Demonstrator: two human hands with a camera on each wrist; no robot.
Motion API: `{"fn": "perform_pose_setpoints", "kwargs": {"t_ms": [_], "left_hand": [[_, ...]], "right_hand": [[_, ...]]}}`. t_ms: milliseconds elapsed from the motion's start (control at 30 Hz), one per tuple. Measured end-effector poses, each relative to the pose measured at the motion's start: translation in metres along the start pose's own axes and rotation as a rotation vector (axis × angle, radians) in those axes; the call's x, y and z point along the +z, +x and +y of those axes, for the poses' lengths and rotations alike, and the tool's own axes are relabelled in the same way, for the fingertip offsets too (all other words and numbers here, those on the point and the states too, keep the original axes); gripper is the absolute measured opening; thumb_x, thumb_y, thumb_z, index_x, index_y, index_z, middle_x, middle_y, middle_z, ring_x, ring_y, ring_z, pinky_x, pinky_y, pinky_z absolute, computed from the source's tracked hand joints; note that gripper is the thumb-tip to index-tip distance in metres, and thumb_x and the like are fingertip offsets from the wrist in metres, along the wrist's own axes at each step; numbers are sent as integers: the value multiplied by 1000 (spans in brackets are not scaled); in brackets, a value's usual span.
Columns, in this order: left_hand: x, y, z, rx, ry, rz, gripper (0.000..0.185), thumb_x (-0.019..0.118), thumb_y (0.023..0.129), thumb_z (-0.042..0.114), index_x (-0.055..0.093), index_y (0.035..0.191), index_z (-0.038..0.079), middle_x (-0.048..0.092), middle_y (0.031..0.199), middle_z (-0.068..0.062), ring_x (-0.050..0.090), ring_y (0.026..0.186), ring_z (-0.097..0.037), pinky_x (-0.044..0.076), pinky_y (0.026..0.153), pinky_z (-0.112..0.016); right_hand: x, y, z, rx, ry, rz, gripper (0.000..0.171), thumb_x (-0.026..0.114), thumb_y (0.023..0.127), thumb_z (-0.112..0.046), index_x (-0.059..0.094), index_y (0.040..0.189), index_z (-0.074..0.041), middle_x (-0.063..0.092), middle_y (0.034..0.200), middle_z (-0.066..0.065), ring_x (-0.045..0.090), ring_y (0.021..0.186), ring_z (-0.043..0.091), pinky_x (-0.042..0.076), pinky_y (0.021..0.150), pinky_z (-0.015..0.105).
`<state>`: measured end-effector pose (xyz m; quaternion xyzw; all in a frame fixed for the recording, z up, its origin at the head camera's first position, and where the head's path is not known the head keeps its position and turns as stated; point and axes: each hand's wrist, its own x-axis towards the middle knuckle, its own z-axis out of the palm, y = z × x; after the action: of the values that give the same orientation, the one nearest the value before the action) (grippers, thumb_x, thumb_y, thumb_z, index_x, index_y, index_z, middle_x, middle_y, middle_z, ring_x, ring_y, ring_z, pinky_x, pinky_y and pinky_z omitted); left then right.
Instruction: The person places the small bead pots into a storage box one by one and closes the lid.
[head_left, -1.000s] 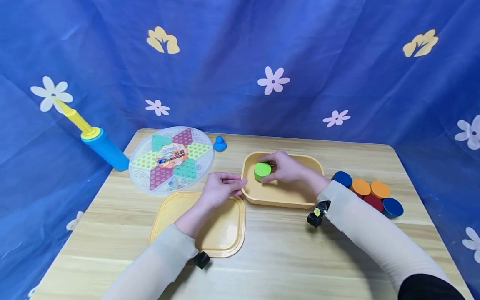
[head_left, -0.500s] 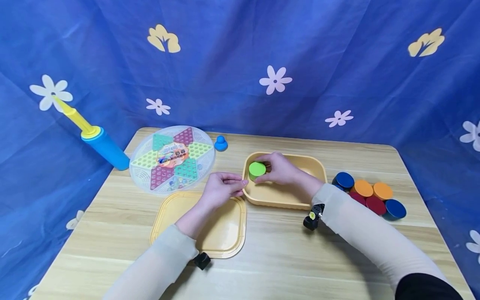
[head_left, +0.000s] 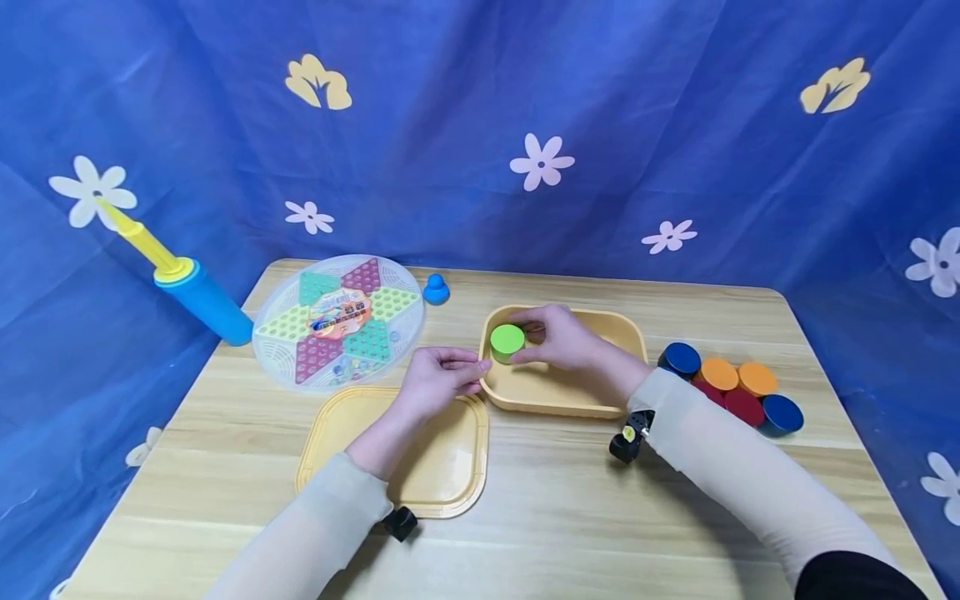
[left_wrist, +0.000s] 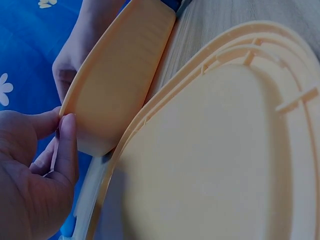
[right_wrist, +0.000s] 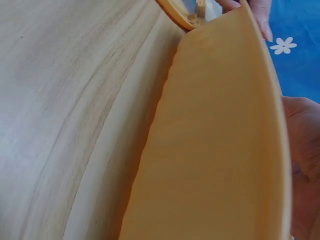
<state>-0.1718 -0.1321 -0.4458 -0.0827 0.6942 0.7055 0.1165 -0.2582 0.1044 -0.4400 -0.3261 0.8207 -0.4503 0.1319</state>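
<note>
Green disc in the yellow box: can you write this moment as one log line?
right hand: holds green disc in yellow box | left hand: pinches box rim | lid: on table, beside box

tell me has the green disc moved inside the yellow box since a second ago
Yes: the green disc, held by the right hand, shifted left toward the yellow box's left wall.

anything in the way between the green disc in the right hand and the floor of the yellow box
Nothing visible. The right hand holds the green disc inside the yellow box, at its left end, and the floor showing beside it looks bare.
</note>
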Motion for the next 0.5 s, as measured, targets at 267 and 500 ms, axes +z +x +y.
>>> {"fn": "perform_pose_setpoints", "kwargs": {"t_ms": [267,500], "left_hand": [[-1,0,0,3,-19,8,27,83,91,-1,70,112,-12,76,98,-24,74,70,-16,68,69,-29],[1,1,0,-3,-26,3,28,83,91,-2,70,113,-12,76,100,-25,74,71,-16,68,70,-28]], "right_hand": [[-25,-22,-10,34,-31,27,66,93,85,-13,62,137,11,65,138,24,66,124,36,55,110,40],[-51,-45,-15,-16,-36,43,60,92,85,-12,65,134,11,67,136,25,66,122,39,56,109,40]]}}
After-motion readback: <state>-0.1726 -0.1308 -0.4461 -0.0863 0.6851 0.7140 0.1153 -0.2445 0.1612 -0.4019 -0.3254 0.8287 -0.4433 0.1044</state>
